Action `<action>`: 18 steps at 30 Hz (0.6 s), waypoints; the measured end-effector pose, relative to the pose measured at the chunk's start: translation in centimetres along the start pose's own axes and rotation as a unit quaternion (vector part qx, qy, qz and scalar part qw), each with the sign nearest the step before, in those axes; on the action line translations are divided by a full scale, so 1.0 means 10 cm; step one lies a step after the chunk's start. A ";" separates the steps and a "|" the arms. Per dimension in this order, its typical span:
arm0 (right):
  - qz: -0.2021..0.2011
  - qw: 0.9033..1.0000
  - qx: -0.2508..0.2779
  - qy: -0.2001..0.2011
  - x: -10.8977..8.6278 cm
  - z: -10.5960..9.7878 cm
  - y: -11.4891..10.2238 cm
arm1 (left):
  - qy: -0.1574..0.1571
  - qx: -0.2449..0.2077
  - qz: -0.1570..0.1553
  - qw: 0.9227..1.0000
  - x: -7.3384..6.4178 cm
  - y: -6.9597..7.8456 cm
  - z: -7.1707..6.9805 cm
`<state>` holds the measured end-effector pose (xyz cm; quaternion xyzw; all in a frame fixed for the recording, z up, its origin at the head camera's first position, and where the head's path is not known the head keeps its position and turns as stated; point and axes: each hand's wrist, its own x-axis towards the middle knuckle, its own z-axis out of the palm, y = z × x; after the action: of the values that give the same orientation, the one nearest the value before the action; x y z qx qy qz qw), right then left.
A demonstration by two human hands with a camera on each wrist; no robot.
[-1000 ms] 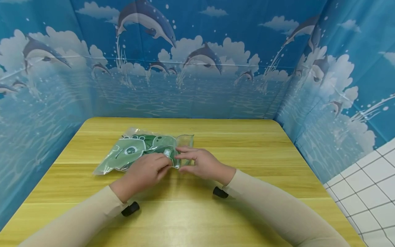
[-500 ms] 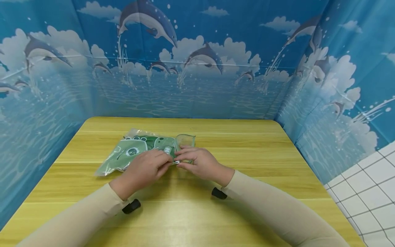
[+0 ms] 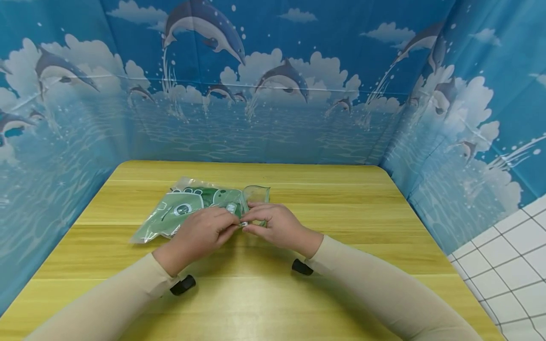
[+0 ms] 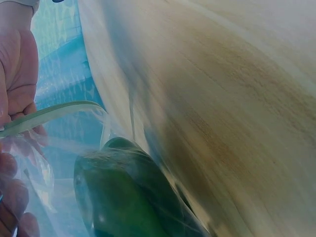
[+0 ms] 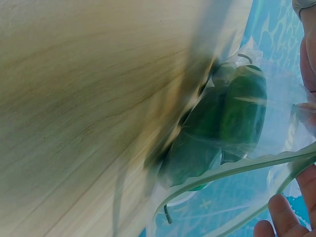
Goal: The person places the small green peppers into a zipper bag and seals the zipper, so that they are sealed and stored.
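A clear zip bag lies on the table with a green item inside, which bears white-outlined cartoon shapes. My left hand pinches the bag's near edge beside the zip. Just right of it, my right hand pinches the small white slider between thumb and fingers. In the right wrist view the green zip strip bows apart into two lines, so the mouth gapes there. The left wrist view shows the strip running to the fingers; the fingertips' exact contact is partly hidden.
The yellow wood-grain table carries the bag near its far left part. A blue dolphin-print curtain stands behind and at both sides. White tiles show at the right. Black wrist devices hang under both sleeves.
My right hand has closed from spread fingers into a pinch at the slider, which sits between the hands. The hands are closer together; the bag has barely shifted.
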<state>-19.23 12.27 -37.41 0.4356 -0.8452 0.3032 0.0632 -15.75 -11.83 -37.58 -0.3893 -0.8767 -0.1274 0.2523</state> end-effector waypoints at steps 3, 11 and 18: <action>-0.006 1.000 -0.007 0.005 0.00 0.01 0.01 | 0.002 0.001 0.002 1.000 0.00 0.00 0.00; -0.011 1.000 -0.008 0.010 0.01 0.02 0.02 | 0.000 0.002 0.000 1.000 0.00 0.01 -0.01; -0.013 1.000 -0.012 0.005 0.01 0.01 0.00 | -0.004 0.002 0.001 1.000 0.00 0.00 -0.01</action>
<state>-19.31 12.14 -37.47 0.4440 -0.8429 0.2942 0.0768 -15.70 -11.92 -37.48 -0.3903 -0.8773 -0.1242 0.2500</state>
